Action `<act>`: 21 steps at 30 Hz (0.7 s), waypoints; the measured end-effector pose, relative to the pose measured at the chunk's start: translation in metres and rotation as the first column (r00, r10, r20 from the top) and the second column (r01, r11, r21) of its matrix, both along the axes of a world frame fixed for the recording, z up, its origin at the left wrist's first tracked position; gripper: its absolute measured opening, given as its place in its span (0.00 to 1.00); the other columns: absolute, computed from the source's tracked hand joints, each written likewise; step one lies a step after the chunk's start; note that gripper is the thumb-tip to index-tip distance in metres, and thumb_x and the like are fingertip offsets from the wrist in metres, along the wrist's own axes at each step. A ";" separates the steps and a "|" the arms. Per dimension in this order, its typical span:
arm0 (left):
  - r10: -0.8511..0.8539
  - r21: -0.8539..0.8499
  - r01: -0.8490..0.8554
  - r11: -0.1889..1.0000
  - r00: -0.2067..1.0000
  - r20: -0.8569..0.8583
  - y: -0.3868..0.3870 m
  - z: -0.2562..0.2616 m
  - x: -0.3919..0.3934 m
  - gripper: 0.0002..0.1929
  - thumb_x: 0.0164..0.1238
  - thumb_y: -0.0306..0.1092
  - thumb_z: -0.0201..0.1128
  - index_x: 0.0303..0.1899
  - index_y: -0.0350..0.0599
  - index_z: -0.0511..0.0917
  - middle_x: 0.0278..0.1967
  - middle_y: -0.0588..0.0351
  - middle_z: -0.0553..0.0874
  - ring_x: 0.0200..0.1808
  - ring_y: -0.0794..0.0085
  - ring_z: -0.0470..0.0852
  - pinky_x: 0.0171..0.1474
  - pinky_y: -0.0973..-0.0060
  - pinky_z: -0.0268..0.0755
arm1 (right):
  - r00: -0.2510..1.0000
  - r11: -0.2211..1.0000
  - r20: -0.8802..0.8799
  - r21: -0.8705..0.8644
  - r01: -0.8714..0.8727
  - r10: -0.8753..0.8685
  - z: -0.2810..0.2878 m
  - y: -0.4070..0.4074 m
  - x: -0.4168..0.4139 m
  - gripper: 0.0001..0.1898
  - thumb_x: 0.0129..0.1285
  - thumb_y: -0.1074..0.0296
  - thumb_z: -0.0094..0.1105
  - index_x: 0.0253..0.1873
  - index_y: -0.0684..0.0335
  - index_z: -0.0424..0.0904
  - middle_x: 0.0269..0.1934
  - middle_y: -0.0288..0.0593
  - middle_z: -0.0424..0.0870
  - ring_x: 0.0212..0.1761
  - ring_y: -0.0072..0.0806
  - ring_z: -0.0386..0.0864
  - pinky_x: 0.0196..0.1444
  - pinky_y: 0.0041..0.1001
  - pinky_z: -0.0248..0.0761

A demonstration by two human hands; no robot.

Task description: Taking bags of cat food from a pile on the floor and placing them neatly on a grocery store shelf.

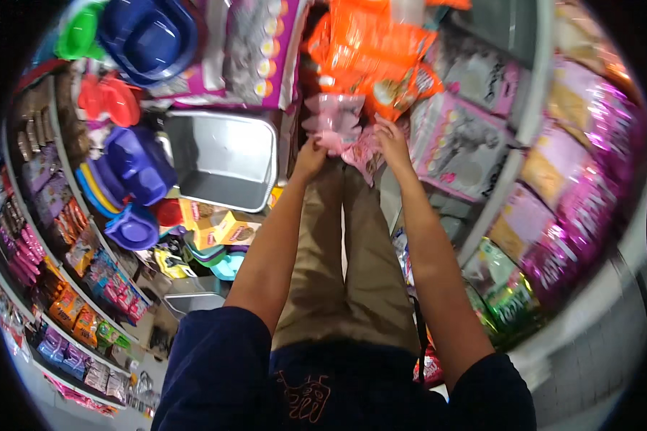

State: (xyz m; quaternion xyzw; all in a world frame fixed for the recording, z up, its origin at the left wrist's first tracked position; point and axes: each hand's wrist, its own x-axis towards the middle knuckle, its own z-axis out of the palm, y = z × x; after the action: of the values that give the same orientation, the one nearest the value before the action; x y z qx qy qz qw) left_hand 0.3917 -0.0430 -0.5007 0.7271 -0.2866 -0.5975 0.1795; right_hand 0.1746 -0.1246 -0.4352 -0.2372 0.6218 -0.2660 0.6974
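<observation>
My left hand point(311, 159) has its fingers curled at the lower left edge of a shiny pink plastic packet point(334, 119), which it appears to pinch. Beside it, my right hand point(393, 144) reaches to a second pink patterned packet point(363, 155); its fingers lie along the right edge, and blur hides whether they grip. The two packets touch each other just beyond my feet and trousers. Right behind them, bright orange bags point(377, 51) are heaped, one resting near my right fingertips.
At left stand a metallic-looking grey bin point(224, 159), purple plastic bowls point(137, 164), a dark blue tray point(148, 40) and yellow boxes point(236, 229). Pink-and-grey packs point(461, 148) sit close on the right, beside a shelf of shiny magenta bags point(582, 210). Shelves of packets point(67, 307) curve along the far left.
</observation>
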 end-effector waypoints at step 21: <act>-0.194 0.049 0.188 0.981 0.939 0.285 0.077 -0.130 -0.014 0.16 0.61 0.32 0.56 0.51 0.43 0.74 0.50 0.38 0.76 0.51 0.49 0.76 0.51 0.61 0.67 | 0.700 0.837 -0.626 -0.132 -0.531 0.345 -0.200 0.100 -0.023 0.09 0.55 0.71 0.51 0.39 0.68 0.76 0.33 0.59 0.79 0.37 0.52 0.78 0.40 0.41 0.70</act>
State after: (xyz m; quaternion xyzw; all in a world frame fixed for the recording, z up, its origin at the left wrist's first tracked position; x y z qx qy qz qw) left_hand 0.3773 0.0341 -0.6307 0.7771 -0.3726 -0.5025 0.0693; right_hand 0.1520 -0.0243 -0.6353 -0.5529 0.6792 -0.0970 0.4729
